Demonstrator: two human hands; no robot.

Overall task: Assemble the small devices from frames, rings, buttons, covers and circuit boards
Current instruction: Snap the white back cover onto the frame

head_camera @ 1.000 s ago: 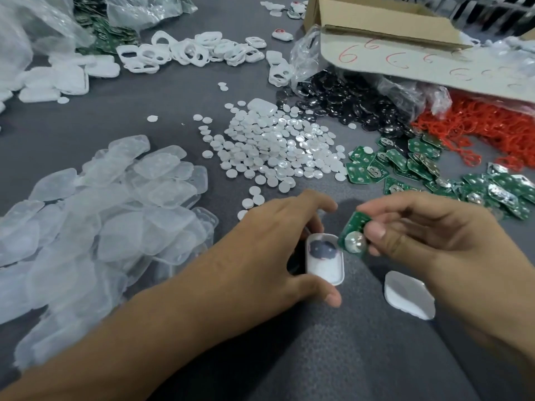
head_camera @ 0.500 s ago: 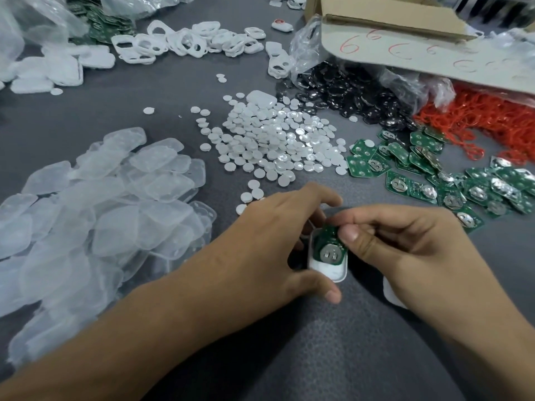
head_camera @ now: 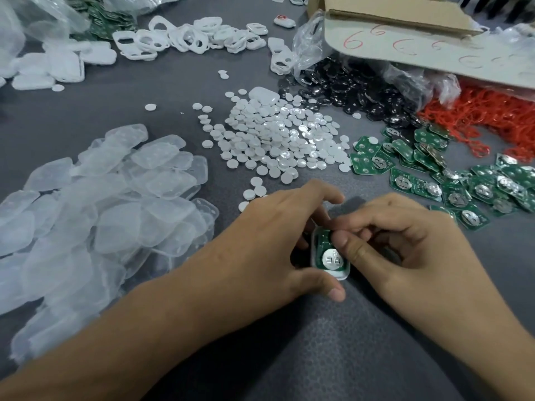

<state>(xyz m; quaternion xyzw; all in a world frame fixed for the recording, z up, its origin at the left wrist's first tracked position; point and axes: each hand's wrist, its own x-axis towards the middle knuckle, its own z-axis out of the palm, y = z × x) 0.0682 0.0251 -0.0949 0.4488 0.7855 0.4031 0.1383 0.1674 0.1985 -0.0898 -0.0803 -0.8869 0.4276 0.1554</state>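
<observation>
Dark grey counter (head_camera: pixel 318 357) fills nearly whole frame, fine mottled grain showing at bottom centre. Light soft and even, shadows short and blurred. Upper right: brown cardboard box (head_camera: pixel 390 13), pale flap hanging toward camera, red handwritten marks across it. Upper left corner: crumpled clear plastic bag (head_camera: pixel 34 18). Far upper right corner: dark-and-light bars (head_camera: pixel 498 4), too blurred to name.
</observation>
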